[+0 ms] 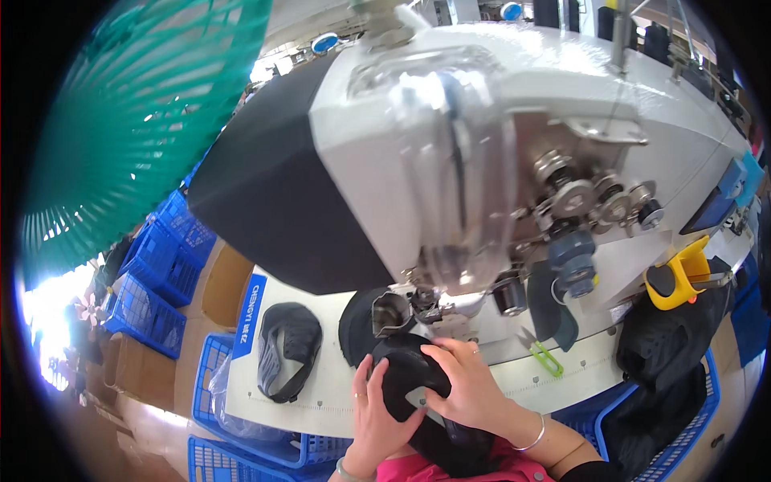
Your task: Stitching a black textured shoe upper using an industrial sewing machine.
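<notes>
A black shoe upper (403, 371) is held between my two hands just below the needle area of a white sewing machine (353, 153). My left hand (377, 414) grips its left side, fingers laid over the edge and thumb toward the opening. My right hand (470, 386) is bent round the right side, thumb by the opening. Black material (462, 446) hangs from the upper toward my lap. Left of my hands, a dark grey shoe upper (291, 347) lies on the white worktable (341, 406). Behind the held piece, a round black part (357, 325) is partly hidden.
Green-handled thread snips (546, 357) lie right of the machine's needle area. A yellow holder (679, 277) stands farther right, beside black uppers (671, 341) heaped over a blue crate (711, 394). A green fan guard (144, 120) fills the upper left; blue crates (169, 249) stand below.
</notes>
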`<state>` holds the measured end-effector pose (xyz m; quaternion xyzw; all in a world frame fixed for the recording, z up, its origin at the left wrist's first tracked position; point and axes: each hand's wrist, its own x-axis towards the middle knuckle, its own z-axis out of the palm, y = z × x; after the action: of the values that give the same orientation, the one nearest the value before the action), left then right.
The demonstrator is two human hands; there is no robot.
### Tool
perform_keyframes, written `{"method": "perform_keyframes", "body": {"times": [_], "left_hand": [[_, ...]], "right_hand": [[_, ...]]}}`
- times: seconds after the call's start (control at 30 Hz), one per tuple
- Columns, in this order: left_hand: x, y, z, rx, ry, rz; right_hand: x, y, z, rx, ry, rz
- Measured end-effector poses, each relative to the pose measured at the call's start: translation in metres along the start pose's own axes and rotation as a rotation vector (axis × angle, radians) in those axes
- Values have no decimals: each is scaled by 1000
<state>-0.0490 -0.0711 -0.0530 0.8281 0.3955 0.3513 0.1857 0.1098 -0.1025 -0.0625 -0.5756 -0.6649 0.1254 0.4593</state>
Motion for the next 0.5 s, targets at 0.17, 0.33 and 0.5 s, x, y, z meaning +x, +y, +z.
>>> {"method": "perform_keyframes", "body": {"times": [0.17,0.33,0.5], "left_hand": [[-9,-46,-1,-318,165,-216],[11,-81,-47,-347,366,-249],[48,-110,-51,86,133,-189]], "right_hand": [[4,-15,1,-11,-36,-97],[-23,22,-32,-225,-43,74],[-63,63,-72,-750,89,331]]}}
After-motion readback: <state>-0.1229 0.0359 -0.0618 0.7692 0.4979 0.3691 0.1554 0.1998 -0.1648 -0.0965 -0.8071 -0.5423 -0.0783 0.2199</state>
